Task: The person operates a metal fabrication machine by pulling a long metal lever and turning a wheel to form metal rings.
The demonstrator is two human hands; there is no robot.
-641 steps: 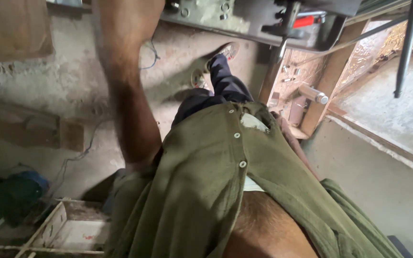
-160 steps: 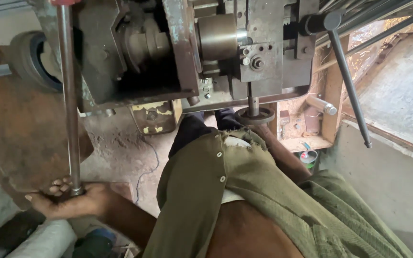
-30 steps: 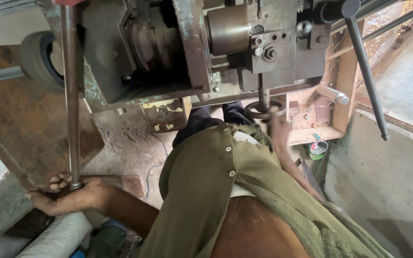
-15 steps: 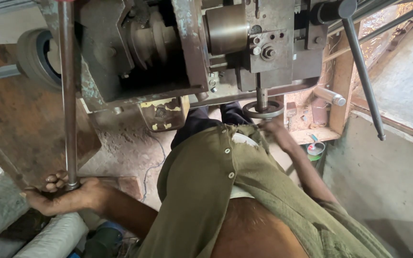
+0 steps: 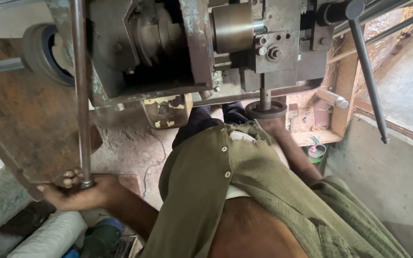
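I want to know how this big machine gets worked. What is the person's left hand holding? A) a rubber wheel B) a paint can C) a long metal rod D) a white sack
C: the left hand is wrapped around the lower end of the long metal rod, which runs straight up in front of the grey machine.
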